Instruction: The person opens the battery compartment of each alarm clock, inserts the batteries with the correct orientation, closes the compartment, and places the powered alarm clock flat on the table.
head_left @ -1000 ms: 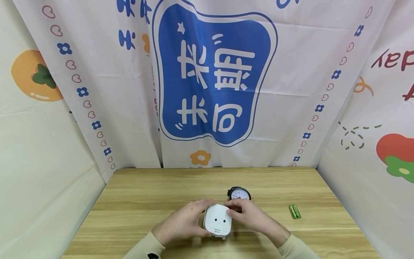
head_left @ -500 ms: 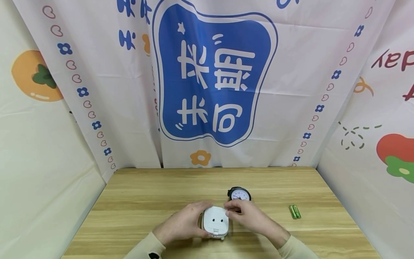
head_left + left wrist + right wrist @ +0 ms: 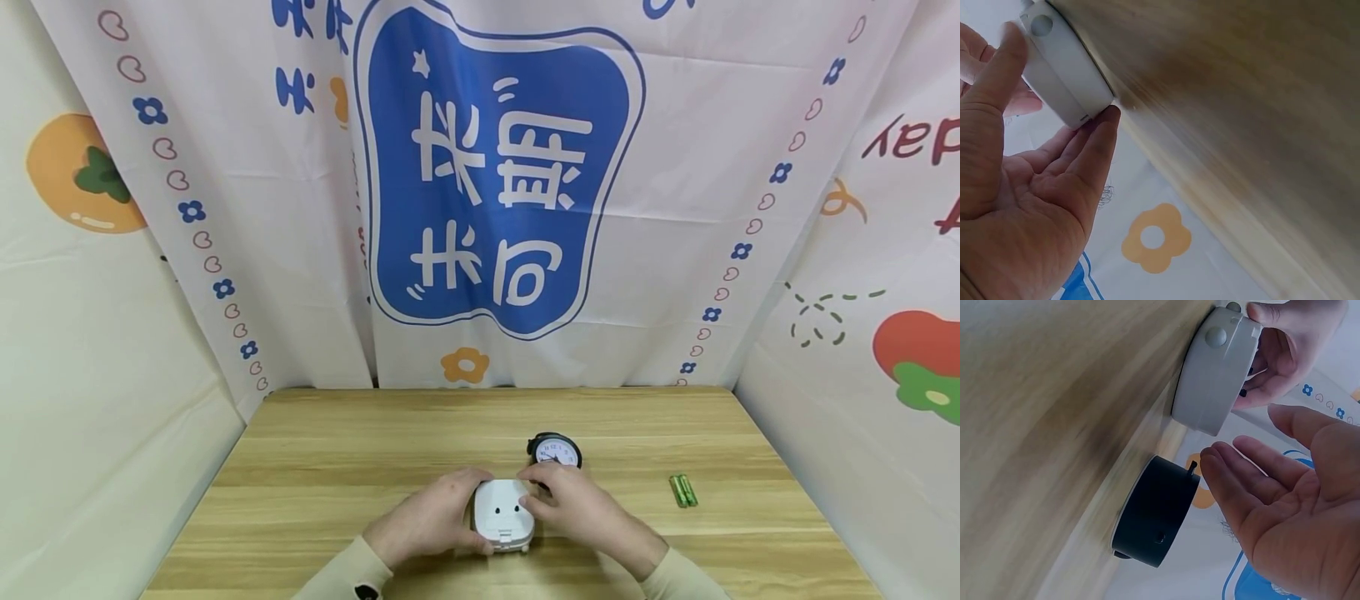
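Note:
A white rounded-square clock (image 3: 501,523), with two black knobs on its upturned back, is at the front middle of the table. My left hand (image 3: 431,518) grips it by its left side, thumb at the near edge and fingers at the far edge. In the left wrist view the clock (image 3: 1069,69) shows a round grey button on its side. My right hand (image 3: 581,510) hovers by the clock's far right corner. The right wrist view shows that hand (image 3: 1297,494) with loosely bent fingers, a gap between them and the clock (image 3: 1213,378).
Just behind the right fingers lies a small black alarm clock (image 3: 557,452), its white dial visible. Two green batteries (image 3: 683,491) lie side by side at the right of the wooden table (image 3: 337,442). Printed cloth (image 3: 690,250) hangs along the back and sides.
The white clock shifted slightly left, then back right, and its near edge shows more now. The right fingers, earlier at its corner, stay close by. The black clock and batteries have not moved.

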`<state>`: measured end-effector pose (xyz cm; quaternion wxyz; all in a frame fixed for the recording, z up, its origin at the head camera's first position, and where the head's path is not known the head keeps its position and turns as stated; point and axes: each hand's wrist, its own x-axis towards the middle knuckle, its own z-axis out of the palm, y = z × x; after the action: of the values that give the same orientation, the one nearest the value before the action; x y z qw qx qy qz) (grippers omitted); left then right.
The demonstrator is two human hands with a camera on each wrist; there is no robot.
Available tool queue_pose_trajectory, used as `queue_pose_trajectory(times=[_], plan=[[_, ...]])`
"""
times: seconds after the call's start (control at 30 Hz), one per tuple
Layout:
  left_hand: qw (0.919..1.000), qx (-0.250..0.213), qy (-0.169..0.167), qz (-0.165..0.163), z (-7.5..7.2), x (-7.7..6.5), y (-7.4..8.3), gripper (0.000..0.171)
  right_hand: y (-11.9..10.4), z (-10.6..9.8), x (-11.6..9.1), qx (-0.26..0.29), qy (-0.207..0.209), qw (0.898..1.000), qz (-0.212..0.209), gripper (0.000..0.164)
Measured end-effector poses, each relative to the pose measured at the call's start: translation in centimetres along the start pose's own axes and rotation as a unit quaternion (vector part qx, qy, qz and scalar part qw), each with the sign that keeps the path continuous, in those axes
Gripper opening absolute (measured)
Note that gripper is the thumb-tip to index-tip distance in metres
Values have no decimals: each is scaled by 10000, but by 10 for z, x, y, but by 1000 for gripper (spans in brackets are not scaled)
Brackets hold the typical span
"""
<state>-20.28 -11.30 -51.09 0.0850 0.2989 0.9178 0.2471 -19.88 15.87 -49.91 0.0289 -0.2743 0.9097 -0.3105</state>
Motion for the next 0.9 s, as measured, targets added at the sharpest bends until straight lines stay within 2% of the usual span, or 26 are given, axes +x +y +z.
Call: queue_pose_trajectory(times=[0.17,0.43,0.63,0.9], plan=[[9999,-96,-137,3,-1,0,0,114,-2,3,0,-538,-87,9984,-177,37],[9984,-386,-314,254,-1,6,-4,92,-3,8,2,-1250,-243,9910,-421,52],[9973,-452,-377,441,-2,14,-7,91,0,13,5,-1671,-196,9845,-494,58],[9970,-456,-430,454,-3,16,-7,89,-1,11,12,-1831,-144,9811,-618,54]])
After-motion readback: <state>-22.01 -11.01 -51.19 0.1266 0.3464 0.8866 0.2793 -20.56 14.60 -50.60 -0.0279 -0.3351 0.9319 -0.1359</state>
